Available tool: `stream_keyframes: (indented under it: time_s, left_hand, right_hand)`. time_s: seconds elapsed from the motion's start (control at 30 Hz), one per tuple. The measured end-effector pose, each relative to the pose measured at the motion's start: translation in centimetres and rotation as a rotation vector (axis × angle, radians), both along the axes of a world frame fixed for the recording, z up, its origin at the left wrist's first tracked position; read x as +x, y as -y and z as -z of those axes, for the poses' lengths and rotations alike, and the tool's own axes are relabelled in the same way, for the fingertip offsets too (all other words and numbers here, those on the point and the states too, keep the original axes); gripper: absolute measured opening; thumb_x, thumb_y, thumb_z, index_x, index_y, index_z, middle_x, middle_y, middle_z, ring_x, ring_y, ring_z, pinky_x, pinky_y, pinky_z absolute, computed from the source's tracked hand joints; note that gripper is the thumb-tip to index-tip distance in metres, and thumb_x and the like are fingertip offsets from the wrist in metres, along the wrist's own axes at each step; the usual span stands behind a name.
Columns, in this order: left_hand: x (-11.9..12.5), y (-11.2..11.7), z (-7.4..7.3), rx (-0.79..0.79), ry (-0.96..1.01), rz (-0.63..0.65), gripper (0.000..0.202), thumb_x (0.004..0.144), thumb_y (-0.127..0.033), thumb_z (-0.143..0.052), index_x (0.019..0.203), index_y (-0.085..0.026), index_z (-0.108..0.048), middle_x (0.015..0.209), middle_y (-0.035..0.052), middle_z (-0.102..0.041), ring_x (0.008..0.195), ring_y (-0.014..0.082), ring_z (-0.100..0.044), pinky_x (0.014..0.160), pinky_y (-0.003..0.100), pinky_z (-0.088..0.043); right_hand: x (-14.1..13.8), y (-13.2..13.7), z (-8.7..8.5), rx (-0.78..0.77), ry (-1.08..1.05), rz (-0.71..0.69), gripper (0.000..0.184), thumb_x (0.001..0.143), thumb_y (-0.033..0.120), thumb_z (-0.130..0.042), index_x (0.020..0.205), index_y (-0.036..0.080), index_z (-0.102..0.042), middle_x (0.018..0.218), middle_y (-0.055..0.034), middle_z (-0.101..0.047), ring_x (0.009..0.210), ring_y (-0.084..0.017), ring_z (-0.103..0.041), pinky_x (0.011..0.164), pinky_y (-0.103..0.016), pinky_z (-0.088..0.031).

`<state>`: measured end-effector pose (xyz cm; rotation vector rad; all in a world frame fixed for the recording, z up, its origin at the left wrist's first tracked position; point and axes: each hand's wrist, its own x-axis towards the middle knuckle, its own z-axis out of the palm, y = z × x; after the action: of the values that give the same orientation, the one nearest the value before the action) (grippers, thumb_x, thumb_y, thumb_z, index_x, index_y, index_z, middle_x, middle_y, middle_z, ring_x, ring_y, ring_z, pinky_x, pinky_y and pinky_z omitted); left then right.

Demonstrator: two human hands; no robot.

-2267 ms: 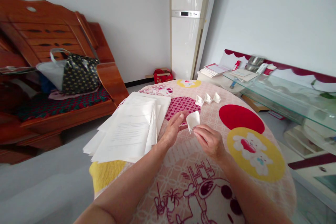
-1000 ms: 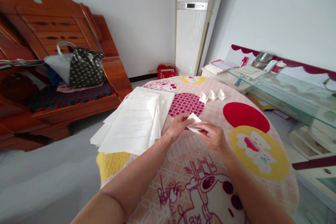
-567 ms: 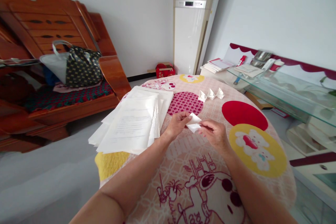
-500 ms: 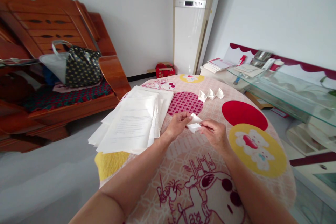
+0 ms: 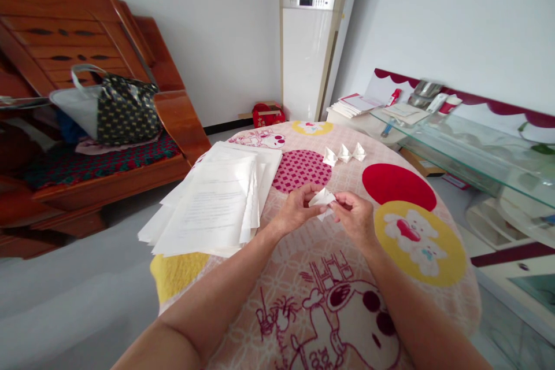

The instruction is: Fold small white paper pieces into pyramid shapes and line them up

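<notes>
A small folded piece of white paper (image 5: pixel 321 197) is held between both hands above the table. My left hand (image 5: pixel 300 206) grips its left side, with the thumb laid across the front. On the right, my right hand (image 5: pixel 353 215) pinches the paper's edge between thumb and fingertips. Some of the paper's folds are hidden behind the fingers. Beyond the hands, three small folded paper shapes (image 5: pixel 344 153) stand in a row. To the left of my left hand lies a loose stack of printed sheets (image 5: pixel 208 202).
A patterned cloth covers the round table (image 5: pixel 286 266). At the right is a glass shelf (image 5: pixel 459 153) with papers, metal bowls and a cup. A wooden bench (image 5: pixel 104 185) with bags stands at the left, and a tall white cabinet-like unit (image 5: pixel 303 58) behind.
The folded paper has turned between my fingers, and my left thumb has moved across its front. The view has shifted slightly, so the surroundings sit a little further left.
</notes>
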<state>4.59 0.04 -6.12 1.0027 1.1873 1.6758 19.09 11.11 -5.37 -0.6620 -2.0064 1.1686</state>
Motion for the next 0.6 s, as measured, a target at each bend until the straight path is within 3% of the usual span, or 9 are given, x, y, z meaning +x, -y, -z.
stream_keyframes:
  time_s: [0.1,0.23,0.37,0.5,0.6]
  left_hand:
    - [0.1,0.0,0.0,0.036,-0.017,0.007,0.057,0.073,-0.043,-0.090,0.112,-0.019,-0.056,0.088,0.0017,-0.071,0.072,0.0135,-0.064,0.065,0.023,-0.047]
    - [-0.1,-0.2,0.0,0.046,-0.149,-0.087,0.045,0.074,-0.051,-0.087,0.087,-0.017,-0.060,0.077,-0.0014,-0.063,0.066,0.0101,-0.055,0.059,0.021,-0.041]
    - [-0.6,-0.4,0.4,-0.034,-0.195,-0.179,0.046,0.072,-0.055,-0.086,0.070,-0.015,-0.062,0.066,-0.0016,-0.058,0.061,0.0094,-0.051,0.057,0.022,-0.038]
    - [-1.0,-0.4,0.6,-0.041,-0.024,-0.180,0.047,0.065,-0.052,-0.090,0.068,-0.015,-0.062,0.066,-0.0014,-0.061,0.062,0.0098,-0.054,0.060,0.022,-0.044]
    - [-1.1,-0.2,0.2,-0.030,0.070,-0.215,0.046,0.064,-0.049,-0.092,0.069,-0.014,-0.062,0.067,-0.0020,-0.061,0.064,0.0094,-0.056,0.064,0.022,-0.046]
  right_hand:
    - [0.0,-0.2,0.1,-0.041,-0.018,0.019,0.014,0.079,0.031,-0.069,0.077,0.018,-0.072,0.055,0.0023,-0.064,0.045,-0.014,-0.056,0.046,-0.025,-0.041]
    - [-0.1,-0.1,0.2,-0.028,-0.043,0.047,0.013,0.079,0.031,-0.070,0.075,0.018,-0.072,0.054,0.0025,-0.063,0.045,-0.014,-0.056,0.046,-0.025,-0.041]
    - [0.0,-0.1,0.5,0.003,-0.060,0.040,0.014,0.080,0.031,-0.071,0.076,0.018,-0.073,0.055,0.0018,-0.064,0.045,-0.014,-0.057,0.046,-0.025,-0.042]
    - [0.4,-0.7,0.3,0.133,-0.168,0.077,0.013,0.081,0.033,-0.077,0.085,0.020,-0.078,0.084,-0.0050,-0.077,0.067,-0.019,-0.069,0.059,-0.028,-0.052]
    - [0.7,-1.3,-0.1,0.148,-0.230,0.017,0.016,0.082,0.033,-0.078,0.092,0.022,-0.080,0.109,-0.0091,-0.078,0.087,-0.022,-0.073,0.068,-0.031,-0.057]
